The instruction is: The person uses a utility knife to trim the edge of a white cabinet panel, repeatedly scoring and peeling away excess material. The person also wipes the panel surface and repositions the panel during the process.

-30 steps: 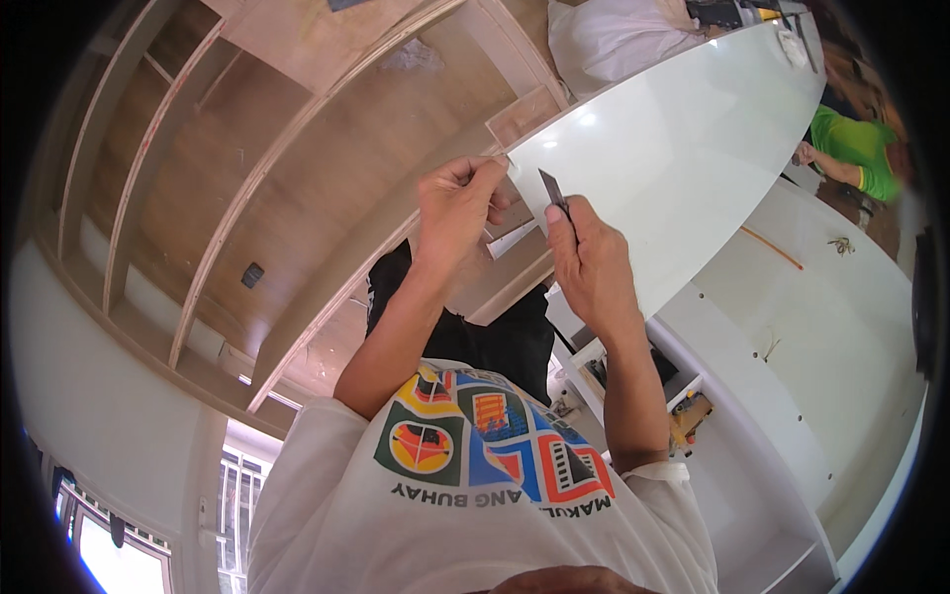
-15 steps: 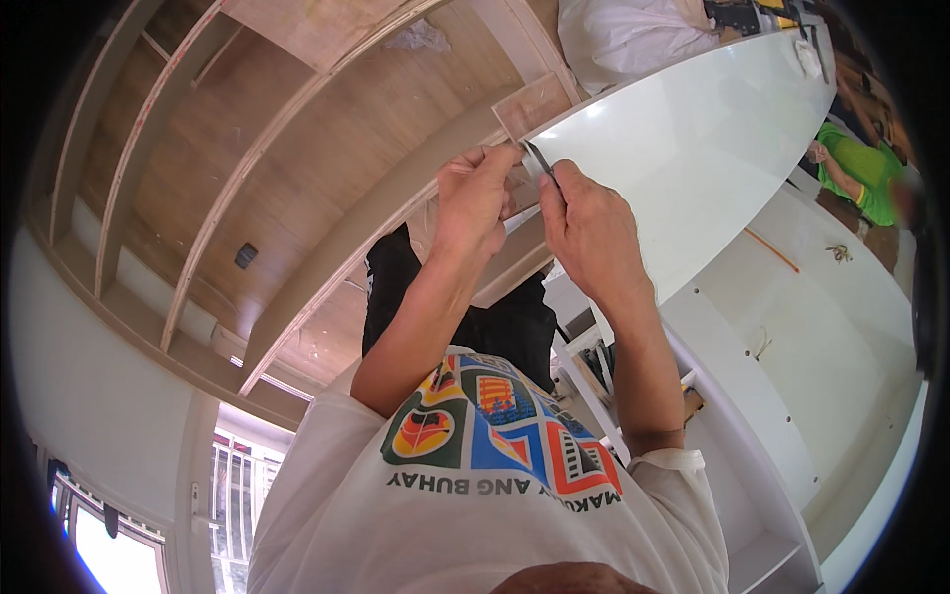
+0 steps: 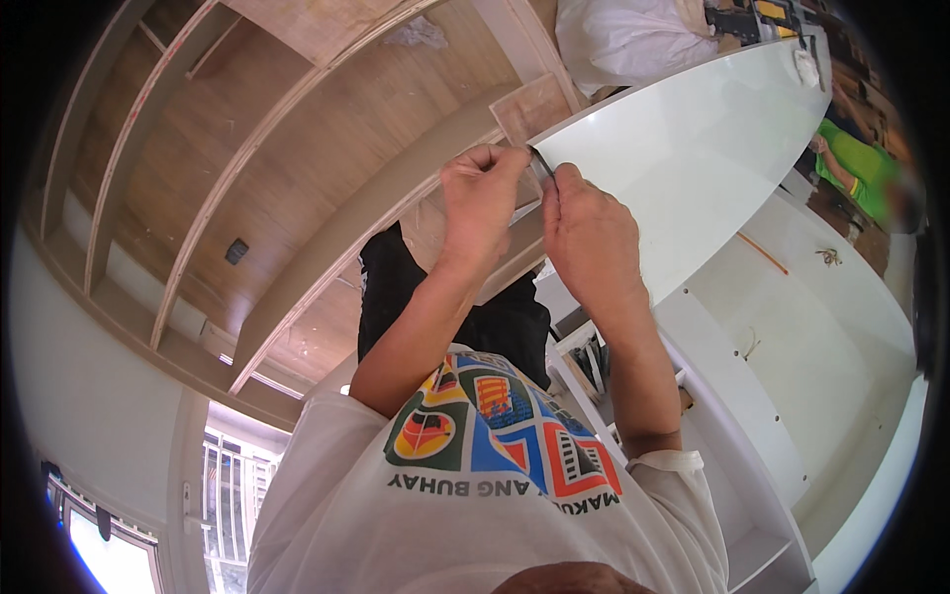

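In the head view, both hands have closed in on the corner of the white panel [image 3: 693, 148]: a second ago the right hand [image 3: 589, 233] held the small dark blade [image 3: 544, 163] clear of it, and now the tip sits at the panel's edge, so cutting or scraping there looks under way. The left hand [image 3: 480, 203] is raised beside it, fingers curled and pinching at the same corner, while the right-hand fingers are pressed together around the blade.

Bare wooden framing [image 3: 247, 188] fills the left side. A barred window [image 3: 228, 495] glows low down. A white sack [image 3: 623, 35] sits up top, and a person in green [image 3: 859, 176] crouches far right.
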A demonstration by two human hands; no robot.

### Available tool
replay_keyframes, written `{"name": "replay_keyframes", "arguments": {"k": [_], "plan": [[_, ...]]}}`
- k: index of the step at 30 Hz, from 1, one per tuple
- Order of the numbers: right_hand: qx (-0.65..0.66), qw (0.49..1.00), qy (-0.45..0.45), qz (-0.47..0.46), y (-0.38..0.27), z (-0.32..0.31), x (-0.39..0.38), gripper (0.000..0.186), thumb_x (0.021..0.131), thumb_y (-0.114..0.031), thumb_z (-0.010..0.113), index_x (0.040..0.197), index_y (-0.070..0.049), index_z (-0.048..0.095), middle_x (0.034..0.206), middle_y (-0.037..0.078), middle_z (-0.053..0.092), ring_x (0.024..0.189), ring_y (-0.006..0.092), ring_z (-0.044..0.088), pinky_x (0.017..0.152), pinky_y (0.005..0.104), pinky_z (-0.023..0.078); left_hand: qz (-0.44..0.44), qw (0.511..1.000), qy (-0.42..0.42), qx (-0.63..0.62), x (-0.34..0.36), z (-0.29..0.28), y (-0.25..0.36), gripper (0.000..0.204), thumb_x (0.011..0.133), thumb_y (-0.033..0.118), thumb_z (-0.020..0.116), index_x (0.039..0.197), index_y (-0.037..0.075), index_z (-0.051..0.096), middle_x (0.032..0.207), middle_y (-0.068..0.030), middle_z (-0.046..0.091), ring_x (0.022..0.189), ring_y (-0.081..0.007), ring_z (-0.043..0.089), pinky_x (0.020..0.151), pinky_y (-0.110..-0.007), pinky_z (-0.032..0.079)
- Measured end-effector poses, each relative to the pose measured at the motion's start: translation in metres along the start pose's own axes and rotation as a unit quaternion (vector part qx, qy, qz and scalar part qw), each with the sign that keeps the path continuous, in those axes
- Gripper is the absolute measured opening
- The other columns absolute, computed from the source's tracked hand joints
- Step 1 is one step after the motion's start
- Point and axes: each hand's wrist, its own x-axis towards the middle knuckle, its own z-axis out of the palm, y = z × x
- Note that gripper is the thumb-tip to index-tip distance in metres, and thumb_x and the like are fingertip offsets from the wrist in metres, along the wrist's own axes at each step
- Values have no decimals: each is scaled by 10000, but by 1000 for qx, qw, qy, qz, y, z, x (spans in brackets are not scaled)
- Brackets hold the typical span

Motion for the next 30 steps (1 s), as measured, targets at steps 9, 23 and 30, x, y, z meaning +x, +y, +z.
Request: {"name": "replay_keyframes", "arguments": {"k": [9, 23, 30], "plan": [[-49, 998, -30, 0, -5, -3, 3, 85, 902, -81, 580, 880, -21, 523, 709, 163, 666, 668, 352, 702, 596, 440, 558, -27, 1000, -8, -7, 0, -1, 6, 137, 833, 73, 736, 738, -19, 698, 599, 33, 541, 512, -42, 399, 456, -263, 287], [-54, 997, -62, 2, -7, 2, 11, 63, 887, -53, 584, 897, -4, 545, 716, 187, 680, 710, 368, 716, 628, 452, 570, -98, 993, -6, -63, 6, -2, 7, 113, 853, 74, 703, 792, -6, 650, 544, 43, 432, 427, -59, 320, 405, -271, 235], [-51, 995, -89, 2, -9, 0, 17, 49, 877, -30, 572, 899, 4, 543, 759, 206, 686, 762, 383, 716, 663, 474, 573, -125, 988, -24, -88, 7, -7, 4, 90, 870, 84, 679, 861, 6, 634, 618, 46, 436, 491, -55, 366, 432, -249, 268]]}}
